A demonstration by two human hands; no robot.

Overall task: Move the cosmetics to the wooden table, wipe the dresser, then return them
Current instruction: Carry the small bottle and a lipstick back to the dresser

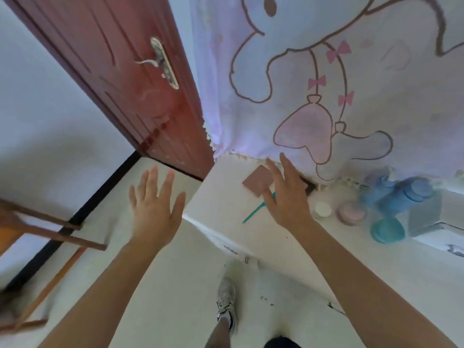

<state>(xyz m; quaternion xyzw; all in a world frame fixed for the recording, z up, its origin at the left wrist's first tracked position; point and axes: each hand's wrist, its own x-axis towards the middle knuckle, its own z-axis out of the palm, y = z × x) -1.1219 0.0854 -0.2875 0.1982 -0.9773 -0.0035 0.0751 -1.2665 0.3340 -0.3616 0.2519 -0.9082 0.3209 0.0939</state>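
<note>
The white dresser (226, 194) runs from centre to the right. On it lie a flat pink square case (257, 180), a teal comb (253, 213), a small white jar (323, 209), a round pink jar (351, 213), a blue bottle cluster (399, 192) and a teal round-based item (388, 231). My right hand (286, 194) hovers open, fingers spread, over the pink case and comb, covering part of each. My left hand (155, 204) is open and empty, raised above the floor left of the dresser's corner.
A red-brown door (120, 79) with a metal handle (163, 62) stands at the upper left. A pale cartoon-print curtain (326, 71) hangs behind the dresser. Wooden furniture legs (50, 232) show at the left edge. A white box (437, 224) sits at far right. My shoe (227, 302) is on the floor.
</note>
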